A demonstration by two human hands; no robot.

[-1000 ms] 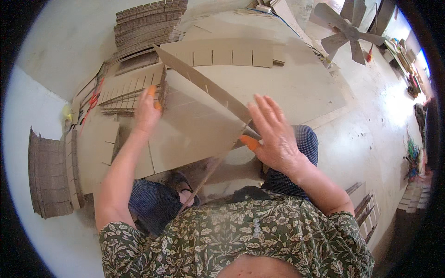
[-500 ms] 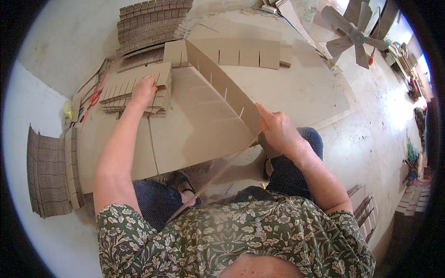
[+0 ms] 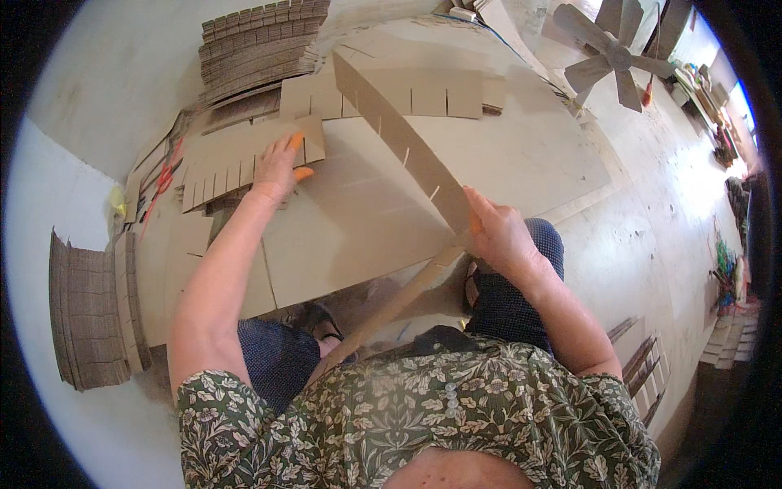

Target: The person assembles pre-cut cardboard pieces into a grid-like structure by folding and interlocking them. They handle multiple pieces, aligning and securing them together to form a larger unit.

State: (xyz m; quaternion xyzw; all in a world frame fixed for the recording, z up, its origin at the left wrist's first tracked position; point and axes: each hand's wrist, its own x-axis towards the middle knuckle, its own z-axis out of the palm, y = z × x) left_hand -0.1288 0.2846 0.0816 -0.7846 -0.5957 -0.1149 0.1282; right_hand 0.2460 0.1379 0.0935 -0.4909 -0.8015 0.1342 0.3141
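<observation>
Item in hand: one long cardboard strip (image 3: 397,134), brown, slotted along its lower-left edge, slanting over the bench (image 3: 529,155); the right hand (image 3: 507,238) is at its near end, fingers pinching it there. Left of the strip: one slotted cardboard sheet (image 3: 232,155), lying on similar pieces; the left hand (image 3: 277,171) rests over it, finger and thumb parted, both orange-covered; whether they grip an edge cannot be told. Behind the strip, flat: one slotted panel (image 3: 464,91). Farther left behind the strip: one dense cardboard stack (image 3: 261,53). Handling, as judged: light, fairly stiff, dry rather than slippery, liable to crease or tear at the slots; best taken by the unslotted edge or a plain end.
</observation>
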